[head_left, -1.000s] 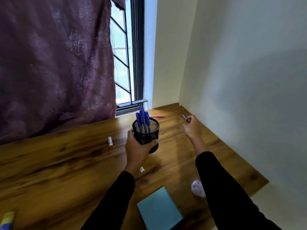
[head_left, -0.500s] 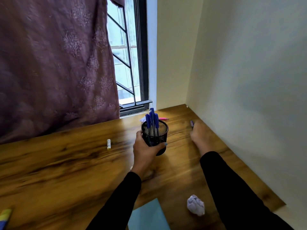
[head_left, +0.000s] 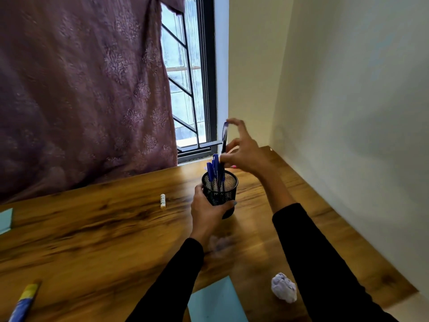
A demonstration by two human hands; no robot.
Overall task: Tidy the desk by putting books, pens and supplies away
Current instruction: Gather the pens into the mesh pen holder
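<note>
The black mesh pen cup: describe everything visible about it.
The black mesh pen cup is a round holder that looks like wire mesh, with a solid rim. It stands upright, gripped from the near side by the left hand; whether it rests on the wooden desk is unclear. Several blue pens stand in it. The right hand holds another pen just above its rim.

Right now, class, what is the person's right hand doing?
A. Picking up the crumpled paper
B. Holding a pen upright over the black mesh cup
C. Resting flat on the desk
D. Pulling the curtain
B: the right hand pinches a pen upright above the mesh cup, which the left hand holds.
</note>
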